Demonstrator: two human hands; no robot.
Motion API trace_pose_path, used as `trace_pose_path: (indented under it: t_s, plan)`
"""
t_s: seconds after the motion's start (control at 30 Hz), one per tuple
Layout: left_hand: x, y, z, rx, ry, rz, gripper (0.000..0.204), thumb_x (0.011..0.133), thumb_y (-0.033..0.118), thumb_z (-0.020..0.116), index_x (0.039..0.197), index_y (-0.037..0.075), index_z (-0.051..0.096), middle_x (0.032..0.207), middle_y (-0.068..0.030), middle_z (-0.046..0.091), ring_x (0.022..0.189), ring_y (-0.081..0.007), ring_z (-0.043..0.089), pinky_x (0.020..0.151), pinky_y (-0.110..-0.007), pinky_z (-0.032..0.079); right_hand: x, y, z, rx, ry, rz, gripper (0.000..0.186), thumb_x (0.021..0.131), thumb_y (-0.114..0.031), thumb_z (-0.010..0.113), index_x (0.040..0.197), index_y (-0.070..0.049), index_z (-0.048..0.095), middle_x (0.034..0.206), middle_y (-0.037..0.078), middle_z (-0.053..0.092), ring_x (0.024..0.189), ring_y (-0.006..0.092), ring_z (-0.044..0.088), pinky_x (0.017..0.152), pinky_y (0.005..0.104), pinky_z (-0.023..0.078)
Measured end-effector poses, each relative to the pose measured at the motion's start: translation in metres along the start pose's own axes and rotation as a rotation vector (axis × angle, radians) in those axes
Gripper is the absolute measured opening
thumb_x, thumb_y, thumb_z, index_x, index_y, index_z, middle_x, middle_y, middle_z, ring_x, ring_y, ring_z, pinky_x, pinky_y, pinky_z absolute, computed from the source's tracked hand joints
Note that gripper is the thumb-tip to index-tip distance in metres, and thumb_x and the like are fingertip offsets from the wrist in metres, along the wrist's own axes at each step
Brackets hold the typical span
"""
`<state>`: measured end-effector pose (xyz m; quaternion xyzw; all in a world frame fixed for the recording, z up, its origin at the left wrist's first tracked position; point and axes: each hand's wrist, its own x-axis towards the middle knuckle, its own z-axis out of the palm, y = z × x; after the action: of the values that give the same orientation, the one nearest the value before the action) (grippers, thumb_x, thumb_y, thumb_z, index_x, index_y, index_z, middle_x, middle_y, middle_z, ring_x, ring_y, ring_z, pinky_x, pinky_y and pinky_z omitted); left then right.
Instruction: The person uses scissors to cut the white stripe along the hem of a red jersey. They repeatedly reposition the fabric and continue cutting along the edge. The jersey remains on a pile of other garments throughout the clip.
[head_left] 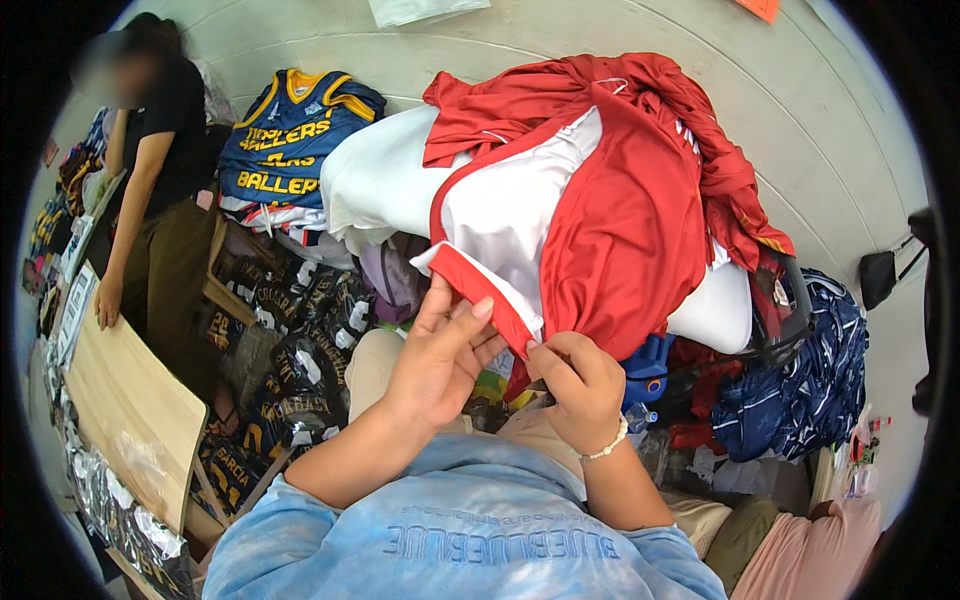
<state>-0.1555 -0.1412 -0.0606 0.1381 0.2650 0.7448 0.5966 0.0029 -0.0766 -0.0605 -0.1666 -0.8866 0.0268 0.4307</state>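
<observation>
A red and white sports jersey (625, 245) lies spread over a white padded board (385, 170). Toward me, a red band with a white edge (480, 295) hangs off it. My left hand (440, 350) is closed on this band, thumb on top and fingers behind. At the band's right end my right hand (580, 385), with a beaded bracelet at its wrist, pinches the red fabric. Something small and dark shows beneath the right fingers; I cannot make out what it is. More red fabric (725, 170) is heaped across the far right part of the board.
Folded navy and yellow jerseys (285, 145) lie beyond the board's left end. Black packed garments (300, 370) fill the floor at left. A co-worker (165, 180) rests a hand on a wooden panel (150, 390). Navy garments (800, 365) and a blue device (648, 375) are at right.
</observation>
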Motion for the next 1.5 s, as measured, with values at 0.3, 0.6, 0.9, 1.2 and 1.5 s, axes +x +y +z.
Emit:
trace_pose_path:
  t_s: [0.3,0.6,0.9,1.2,1.5]
  plan:
    - [-0.004,0.009,0.000,0.451,-0.208,0.159,0.101,0.083,-0.012,0.060,0.151,0.018,-0.007,0.121,-0.0129,0.055,0.108,-0.0194,0.060,0.093,-0.036,0.051,0.000,-0.009,-0.012,-0.005,-0.068,0.092,0.027,0.067,-0.002,0.066,0.094,-0.007,0.068,0.085,0.006,0.057,0.061,0.0194,0.058,0.049,0.0291,0.046]
    - [-0.003,0.012,0.005,0.316,-0.208,0.256,0.101,0.082,-0.015,0.056,0.150,0.018,-0.010,0.123,-0.0135,0.055,0.113,-0.0203,0.058,0.096,-0.036,0.047,0.012,-0.022,-0.030,0.610,-0.104,0.632,0.029,0.084,-0.015,0.071,0.105,-0.001,0.058,0.088,0.012,0.060,0.073,0.0217,0.063,0.060,0.0283,0.049]
    - [-0.008,0.011,0.011,0.331,-0.294,0.292,0.101,0.082,-0.016,0.055,0.150,0.017,-0.012,0.130,-0.0153,0.052,0.118,-0.0217,0.055,0.098,-0.036,0.046,0.021,-0.014,-0.036,0.294,-0.045,0.310,0.042,0.070,-0.021,0.083,0.099,0.000,0.061,0.079,0.010,0.062,0.064,0.0195,0.062,0.057,0.0289,0.048]
    - [-0.008,0.012,0.012,0.345,-0.336,0.298,0.102,0.082,-0.017,0.055,0.150,0.017,-0.013,0.129,-0.0164,0.054,0.118,-0.0234,0.055,0.098,-0.037,0.047,0.025,-0.011,-0.034,0.239,0.064,0.200,0.039,0.063,-0.017,0.087,0.091,-0.002,0.064,0.069,0.007,0.062,0.057,0.0171,0.059,0.052,0.0267,0.045]
    - [-0.009,0.011,0.013,0.378,-0.355,0.285,0.101,0.083,-0.017,0.053,0.149,0.017,-0.015,0.132,-0.0187,0.051,0.121,-0.0247,0.054,0.100,-0.038,0.045,0.021,-0.008,-0.035,0.264,0.059,0.211,0.036,0.063,-0.018,0.087,0.087,-0.001,0.065,0.071,0.009,0.065,0.056,0.0180,0.061,0.050,0.0266,0.046]
